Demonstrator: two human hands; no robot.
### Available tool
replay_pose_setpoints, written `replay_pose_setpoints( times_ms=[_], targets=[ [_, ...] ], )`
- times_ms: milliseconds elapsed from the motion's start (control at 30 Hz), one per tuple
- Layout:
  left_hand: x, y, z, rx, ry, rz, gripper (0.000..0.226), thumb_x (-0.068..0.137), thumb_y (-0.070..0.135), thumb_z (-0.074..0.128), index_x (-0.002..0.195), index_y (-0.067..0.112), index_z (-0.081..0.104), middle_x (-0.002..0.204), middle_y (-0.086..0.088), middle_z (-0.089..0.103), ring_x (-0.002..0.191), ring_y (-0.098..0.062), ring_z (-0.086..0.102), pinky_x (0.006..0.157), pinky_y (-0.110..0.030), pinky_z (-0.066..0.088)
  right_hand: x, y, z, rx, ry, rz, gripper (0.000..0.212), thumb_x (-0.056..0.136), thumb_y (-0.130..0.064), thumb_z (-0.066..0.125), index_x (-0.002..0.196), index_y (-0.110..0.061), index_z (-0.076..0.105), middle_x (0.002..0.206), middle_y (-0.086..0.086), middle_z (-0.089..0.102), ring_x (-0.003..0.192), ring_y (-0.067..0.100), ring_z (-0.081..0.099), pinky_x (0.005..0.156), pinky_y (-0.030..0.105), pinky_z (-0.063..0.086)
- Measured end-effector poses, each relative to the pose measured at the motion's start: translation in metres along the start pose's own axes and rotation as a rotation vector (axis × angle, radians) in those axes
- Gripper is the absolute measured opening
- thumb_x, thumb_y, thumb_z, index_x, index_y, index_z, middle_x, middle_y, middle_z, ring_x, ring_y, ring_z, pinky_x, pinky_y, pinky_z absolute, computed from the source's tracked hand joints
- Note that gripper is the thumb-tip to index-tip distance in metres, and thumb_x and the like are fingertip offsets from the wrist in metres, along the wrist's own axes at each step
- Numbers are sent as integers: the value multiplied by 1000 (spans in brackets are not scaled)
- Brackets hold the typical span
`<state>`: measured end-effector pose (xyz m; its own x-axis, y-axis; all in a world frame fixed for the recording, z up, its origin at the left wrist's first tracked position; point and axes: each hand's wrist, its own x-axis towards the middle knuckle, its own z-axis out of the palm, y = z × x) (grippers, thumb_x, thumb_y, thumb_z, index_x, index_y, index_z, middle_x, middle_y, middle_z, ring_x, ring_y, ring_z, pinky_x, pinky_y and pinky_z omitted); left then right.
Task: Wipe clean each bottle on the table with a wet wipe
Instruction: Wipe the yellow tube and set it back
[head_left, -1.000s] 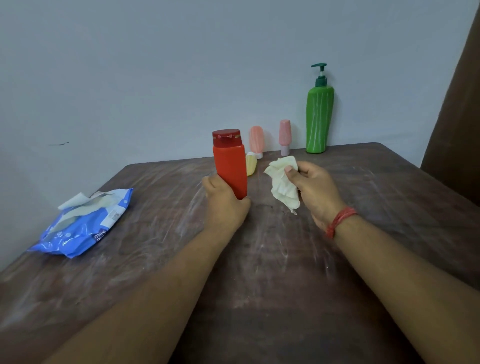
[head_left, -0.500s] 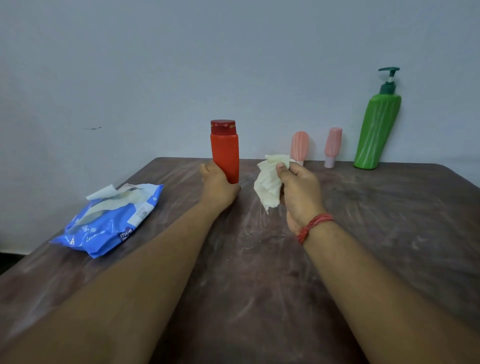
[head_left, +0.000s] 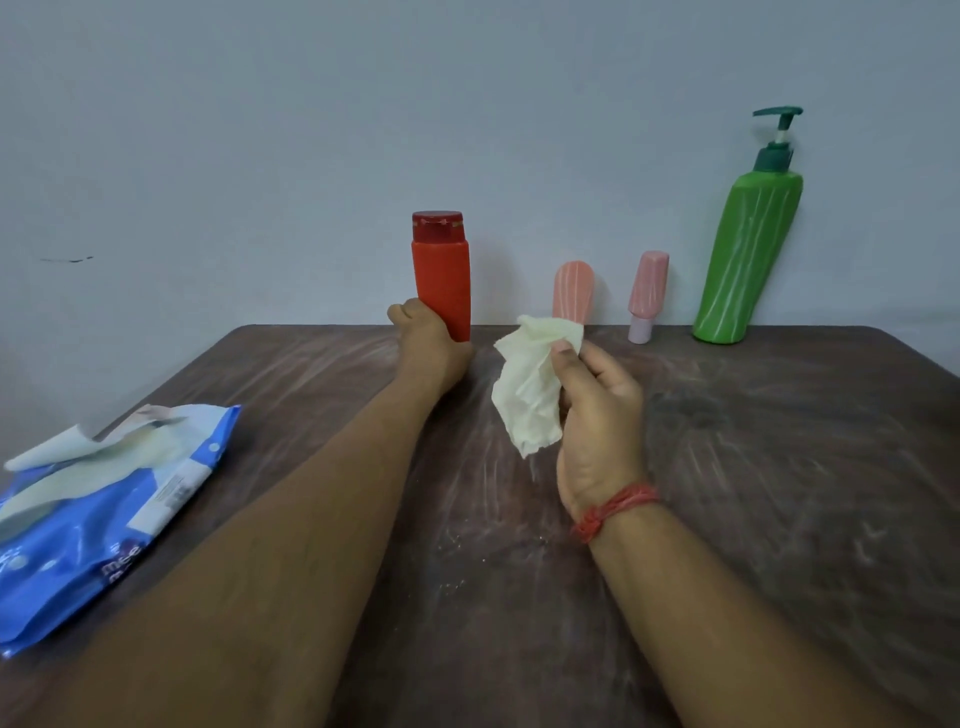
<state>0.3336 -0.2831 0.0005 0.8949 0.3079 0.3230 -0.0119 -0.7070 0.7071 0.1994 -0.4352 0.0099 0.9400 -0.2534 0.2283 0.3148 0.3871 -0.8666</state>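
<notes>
head view. the left hand (head_left: 434, 345) grips the lower body of the red bottle (head_left: 442, 280), fingers curled round it, holding it upright near the far edge of the brown counter (head_left: 779, 467); whether its base touches the counter cannot be told. the bottle's dark red cap is on. the right hand (head_left: 597, 410) pinches a crumpled pale wet wipe (head_left: 530, 389) between thumb and fingers, just right of the red bottle and apart from it; the wipe hangs loosely below the fingers. a red thread band (head_left: 615, 512) circles the right wrist. along the far edge, against the grey wall (head_left: 311, 130), stand a salmon striped bottle (head_left: 573, 288), partly behind the wipe, a small pink bottle (head_left: 647, 293) beside it, and, further right, a tall green pump bottle (head_left: 748, 254) with a dark green pump head. at the left edge of the counter lies a blue wipes packet (head_left: 104, 525), its flap peeled open with a sheet showing.
</notes>
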Motion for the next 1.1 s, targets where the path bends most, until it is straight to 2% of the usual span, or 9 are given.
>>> replay_pose_setpoints(
  times_ms=[133,333,600,833,1100],
  targets=[
    [19,2,14,-1,-12,16,68,82,18,77,131,3,32,129,-11,28,103,-28,51,82,-34,46,1,-1,-1,13,28,14,21,97,-13,61,89,-26,76,96,0,77,95,19,73,83,40,59],
    [37,4,25,-21,-15,-18,75,78,21,80,131,6,30,129,-9,27,102,-28,51,93,-44,54,6,-2,-4,81,64,53,35,96,-10,61,72,-29,78,85,-2,77,84,15,74,71,34,60],
    [42,4,35,-6,11,5,76,78,20,82,131,4,31,132,-12,28,105,-28,50,94,-42,53,9,-2,-7,87,108,66,24,96,-10,61,75,-14,73,72,-1,71,72,13,68,61,27,53],
    [44,4,27,11,26,-9,66,83,13,73,133,1,31,134,-16,28,111,-33,51,94,-42,51,6,-7,-6,114,120,93,22,96,-9,61,80,-13,75,73,0,73,70,12,70,56,24,53],
    [44,-2,17,28,27,-44,72,83,14,74,137,-1,29,137,-17,28,117,-35,49,98,-42,49,6,-8,-6,131,132,102,29,96,-8,61,75,-20,77,77,-1,75,73,12,72,57,24,54]
  ],
)
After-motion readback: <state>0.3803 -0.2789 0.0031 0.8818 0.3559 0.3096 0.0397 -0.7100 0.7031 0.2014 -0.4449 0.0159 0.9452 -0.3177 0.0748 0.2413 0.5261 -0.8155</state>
